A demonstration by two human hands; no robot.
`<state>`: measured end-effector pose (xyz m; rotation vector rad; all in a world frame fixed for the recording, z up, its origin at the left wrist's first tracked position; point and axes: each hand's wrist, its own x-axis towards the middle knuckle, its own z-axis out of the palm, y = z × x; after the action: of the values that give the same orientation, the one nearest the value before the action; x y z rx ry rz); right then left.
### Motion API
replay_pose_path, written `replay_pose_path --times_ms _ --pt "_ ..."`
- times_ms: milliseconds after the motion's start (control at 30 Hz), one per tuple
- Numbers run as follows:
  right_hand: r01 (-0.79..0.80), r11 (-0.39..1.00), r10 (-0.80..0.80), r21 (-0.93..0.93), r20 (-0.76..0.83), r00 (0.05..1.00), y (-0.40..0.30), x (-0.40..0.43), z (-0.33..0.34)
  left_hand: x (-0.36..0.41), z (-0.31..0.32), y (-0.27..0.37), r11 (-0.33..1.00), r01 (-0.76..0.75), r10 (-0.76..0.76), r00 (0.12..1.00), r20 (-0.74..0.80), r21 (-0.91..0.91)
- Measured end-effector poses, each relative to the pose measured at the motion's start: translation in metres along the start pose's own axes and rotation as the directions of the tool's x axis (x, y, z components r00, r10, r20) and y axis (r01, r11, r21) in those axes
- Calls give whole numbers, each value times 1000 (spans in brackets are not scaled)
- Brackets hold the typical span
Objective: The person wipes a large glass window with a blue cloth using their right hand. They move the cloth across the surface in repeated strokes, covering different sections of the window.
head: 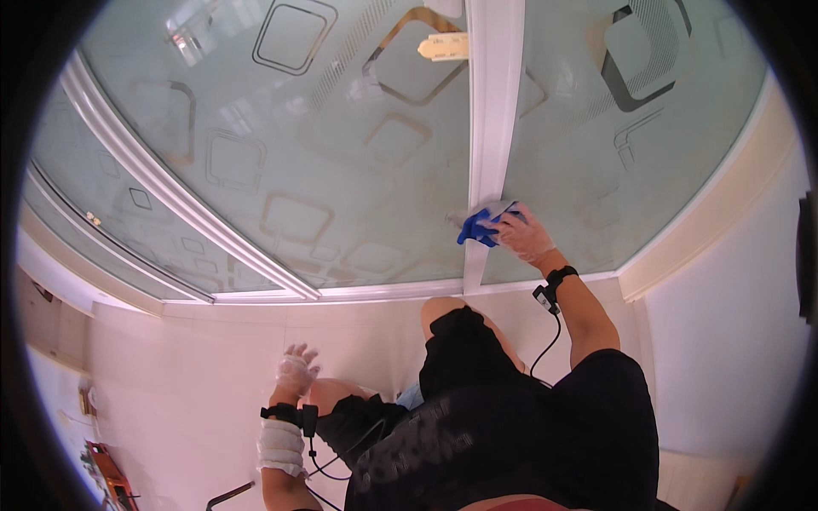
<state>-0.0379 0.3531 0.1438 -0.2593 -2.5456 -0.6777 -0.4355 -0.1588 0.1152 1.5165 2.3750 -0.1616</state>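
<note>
My right hand (pixel 524 235), in a clear plastic glove, presses a crumpled blue cloth (pixel 479 227) against the lower part of a white door frame upright (pixel 495 115). Patterned frosted glass panels (pixel 396 179) lie on both sides of that upright. A greyish part of the cloth or another piece shows above the blue; which of these I cannot tell. Low on the left, my left hand (pixel 298 370) is beside my bent knee, also in a clear glove, with its fingers apart and nothing in it. Both wrists carry black straps with cables, and a white wrap covers my left forearm.
A cream-coloured handle (pixel 444 47) sticks out from the upright higher up. The white bottom track (pixel 390 292) runs along the pale tiled floor (pixel 192 370). White wall (pixel 722 332) stands at the right. Reddish-brown wooden furniture (pixel 108 469) is at the far lower left.
</note>
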Motion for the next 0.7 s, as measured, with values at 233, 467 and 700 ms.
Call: replay_pose_path --times_ms 233,467,700 --pt "-354 927 294 -121 -350 889 67 151 -114 4 21 -3 994 -81 63 971 -229 -71" --pt "-430 882 221 -194 -636 739 148 317 -270 6 29 1 997 -81 79 986 -148 -8" --pt "-526 848 264 -63 -810 523 213 387 -367 -8 31 15 989 5 -45 961 -272 -147"
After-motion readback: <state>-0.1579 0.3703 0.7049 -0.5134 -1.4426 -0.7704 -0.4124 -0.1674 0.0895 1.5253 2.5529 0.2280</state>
